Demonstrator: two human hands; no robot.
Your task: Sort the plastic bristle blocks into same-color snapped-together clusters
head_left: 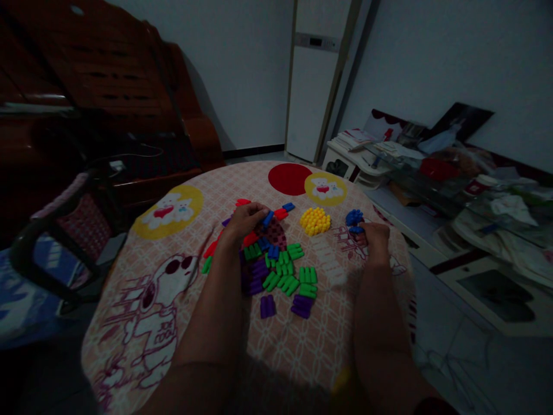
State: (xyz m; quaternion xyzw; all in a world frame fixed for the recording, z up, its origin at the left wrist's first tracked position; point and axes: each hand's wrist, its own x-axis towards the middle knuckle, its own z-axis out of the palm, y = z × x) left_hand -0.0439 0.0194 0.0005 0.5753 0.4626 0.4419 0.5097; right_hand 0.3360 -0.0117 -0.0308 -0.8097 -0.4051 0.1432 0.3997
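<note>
My left hand [248,219] is over the loose pile, its thumb and fingers closed on a small blue plastic block [268,218]. Below and around it lie ribbed toy blocks in colour groups: green blocks [284,268], purple blocks [258,271] and red blocks [210,249], some hidden behind my left hand and forearm. At the right side of the table my right hand [377,233] pinches another blue block [356,229], close beside a small heap of blue blocks [353,216]. Between the hands sits a tight heap of yellow blocks [315,221].
The round table wears a patterned cloth [294,357] with cartoon prints. A chair [82,230] stands at the left, with a wooden sofa [129,86] behind it. Along the right wall runs a cluttered low cabinet [436,242]. A white air conditioner [313,98] is in the corner.
</note>
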